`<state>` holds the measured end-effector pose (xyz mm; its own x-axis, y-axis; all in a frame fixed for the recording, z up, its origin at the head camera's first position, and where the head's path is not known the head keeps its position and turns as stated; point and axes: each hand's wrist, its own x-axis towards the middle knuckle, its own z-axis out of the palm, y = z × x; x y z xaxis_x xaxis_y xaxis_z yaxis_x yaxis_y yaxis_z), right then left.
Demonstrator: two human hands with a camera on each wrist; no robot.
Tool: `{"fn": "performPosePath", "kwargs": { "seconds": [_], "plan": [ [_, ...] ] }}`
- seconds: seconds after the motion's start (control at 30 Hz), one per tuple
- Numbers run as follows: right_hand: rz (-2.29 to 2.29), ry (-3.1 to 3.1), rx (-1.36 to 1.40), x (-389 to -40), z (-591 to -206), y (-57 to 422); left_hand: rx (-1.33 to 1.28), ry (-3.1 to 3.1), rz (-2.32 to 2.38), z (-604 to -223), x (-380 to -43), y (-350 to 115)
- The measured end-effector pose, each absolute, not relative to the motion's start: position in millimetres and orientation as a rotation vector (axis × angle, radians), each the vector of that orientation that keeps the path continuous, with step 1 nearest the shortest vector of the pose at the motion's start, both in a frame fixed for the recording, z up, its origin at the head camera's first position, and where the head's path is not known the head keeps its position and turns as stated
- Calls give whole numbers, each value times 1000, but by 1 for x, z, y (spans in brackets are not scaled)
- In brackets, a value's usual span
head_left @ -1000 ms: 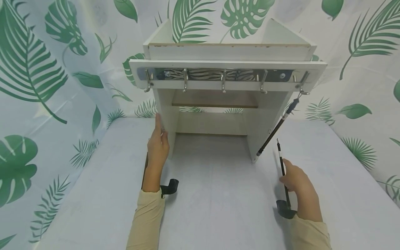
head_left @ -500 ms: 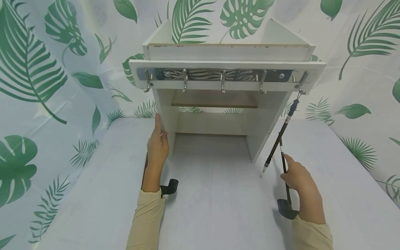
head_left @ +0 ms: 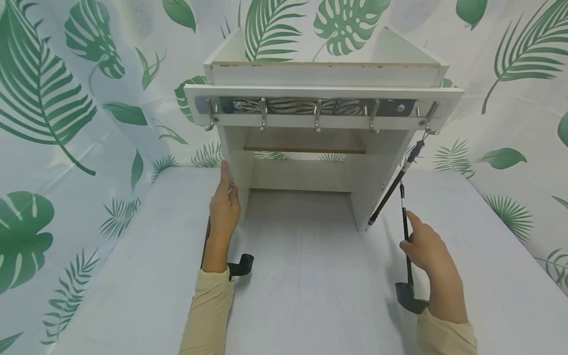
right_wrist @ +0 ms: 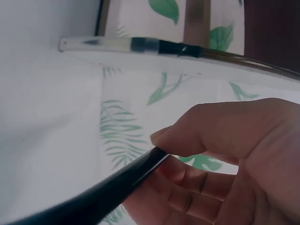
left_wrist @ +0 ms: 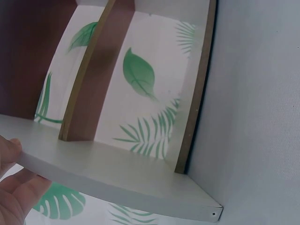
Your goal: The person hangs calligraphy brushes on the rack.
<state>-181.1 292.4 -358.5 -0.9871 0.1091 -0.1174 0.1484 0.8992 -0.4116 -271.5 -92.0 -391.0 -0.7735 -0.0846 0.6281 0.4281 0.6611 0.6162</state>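
A white hook rack (head_left: 293,121) with several metal hooks runs along the front of a white shelf unit (head_left: 372,172). From its rightmost hook a calligraphy brush (head_left: 395,185) hangs by a loop, tilted, its lower end near the unit's right panel. My right hand (head_left: 428,246) pinches a second dark, thin brush (head_left: 406,224) between thumb and fingers, loop end up, just right of the hanging one. In the right wrist view, its dark shaft (right_wrist: 108,187) runs to the fingertips. My left hand (head_left: 224,209) holds the unit's left side panel (left_wrist: 108,173), thumb inside and fingers outside.
White cloth (head_left: 301,276) covers the surface under the unit. Leaf-patterned sheeting (head_left: 120,148) hangs behind and at both sides. Black wrist mounts (head_left: 241,265) stick out by both forearms.
The hanging brush swung right, away from the panel, then back toward it. My right hand shifted slightly right, and its brush's loop end rose. The left hand stayed put.
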Motion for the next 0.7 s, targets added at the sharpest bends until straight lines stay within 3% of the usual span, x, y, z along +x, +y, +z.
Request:
{"fn": "performPosePath", "kwargs": {
  "seconds": [0.7],
  "plan": [
    [-751, 3184, 188, -171, -342, 283, -257, -2244, -1051, -390, -271, -92]
  ]
}}
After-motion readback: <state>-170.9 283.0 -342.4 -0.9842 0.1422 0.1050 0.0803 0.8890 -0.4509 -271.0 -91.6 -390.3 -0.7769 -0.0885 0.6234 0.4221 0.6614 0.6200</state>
